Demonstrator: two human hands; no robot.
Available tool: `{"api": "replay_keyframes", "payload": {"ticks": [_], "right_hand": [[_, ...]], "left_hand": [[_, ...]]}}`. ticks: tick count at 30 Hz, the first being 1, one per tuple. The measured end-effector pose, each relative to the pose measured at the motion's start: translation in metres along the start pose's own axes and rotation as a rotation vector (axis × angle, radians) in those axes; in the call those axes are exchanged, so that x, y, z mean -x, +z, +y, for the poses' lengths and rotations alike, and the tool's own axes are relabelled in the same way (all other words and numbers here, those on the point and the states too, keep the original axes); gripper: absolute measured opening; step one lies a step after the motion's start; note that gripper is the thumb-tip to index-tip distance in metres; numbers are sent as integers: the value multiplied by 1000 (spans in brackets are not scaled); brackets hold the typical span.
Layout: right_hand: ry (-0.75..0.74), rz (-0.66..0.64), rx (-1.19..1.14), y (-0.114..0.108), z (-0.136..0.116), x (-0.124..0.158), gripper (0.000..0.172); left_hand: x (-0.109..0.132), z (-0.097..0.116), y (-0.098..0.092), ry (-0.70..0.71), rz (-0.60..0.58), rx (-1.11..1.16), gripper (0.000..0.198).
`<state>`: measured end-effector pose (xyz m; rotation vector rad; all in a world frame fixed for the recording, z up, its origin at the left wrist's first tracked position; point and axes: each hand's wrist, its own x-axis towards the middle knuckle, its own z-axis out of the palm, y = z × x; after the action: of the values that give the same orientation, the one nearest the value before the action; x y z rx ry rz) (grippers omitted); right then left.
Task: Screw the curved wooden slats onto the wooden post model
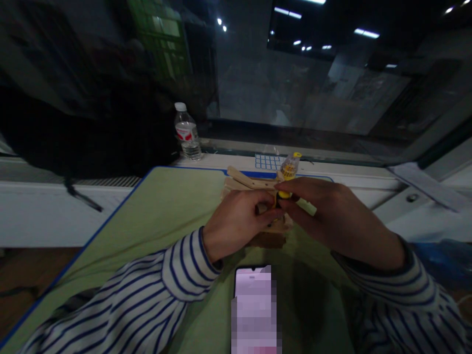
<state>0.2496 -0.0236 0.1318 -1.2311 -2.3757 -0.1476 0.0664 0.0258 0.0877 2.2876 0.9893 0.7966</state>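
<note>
Both of my hands meet over a small wooden model (246, 183) made of pale strips, on a green mat (162, 216). My left hand (236, 221) is closed, its fingers pinched on the model's near part. My right hand (332, 216) is closed around a small yellow piece (283, 195) at the model, with a pale strip sticking out past its fingers. A small clear bottle with a yellow cap (290, 166) stands just behind my right hand. Both sleeves are white with blue stripes.
A phone (254, 300) with a lit screen lies on the mat close to me. A water bottle (187, 132) stands on the white sill by the dark window. A blue grid card (268, 161) lies behind the model. Papers (424, 182) lie at right.
</note>
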Motion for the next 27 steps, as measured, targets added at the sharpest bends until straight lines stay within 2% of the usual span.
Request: {"api": "replay_keyframes", "payload": {"ticks": [3,9,18,22,27], "right_hand": [[12,2,12,0,0,-1,19],[34,-1,27,1,0,-2,22],[60,13,47,1,0,-2,22],[69,22,39,2,1,-1,22],[82,23,35,2,1,-2,19]], "left_hand": [[1,2,2,-32,25,-44,19],[1,0,4,-73,-10,-52,18],[-1,-6,2,-3,-128,60,22],[-1,-6,3,14,-121,61,22],[2,-2,5,-29,-91,-56,24]]}}
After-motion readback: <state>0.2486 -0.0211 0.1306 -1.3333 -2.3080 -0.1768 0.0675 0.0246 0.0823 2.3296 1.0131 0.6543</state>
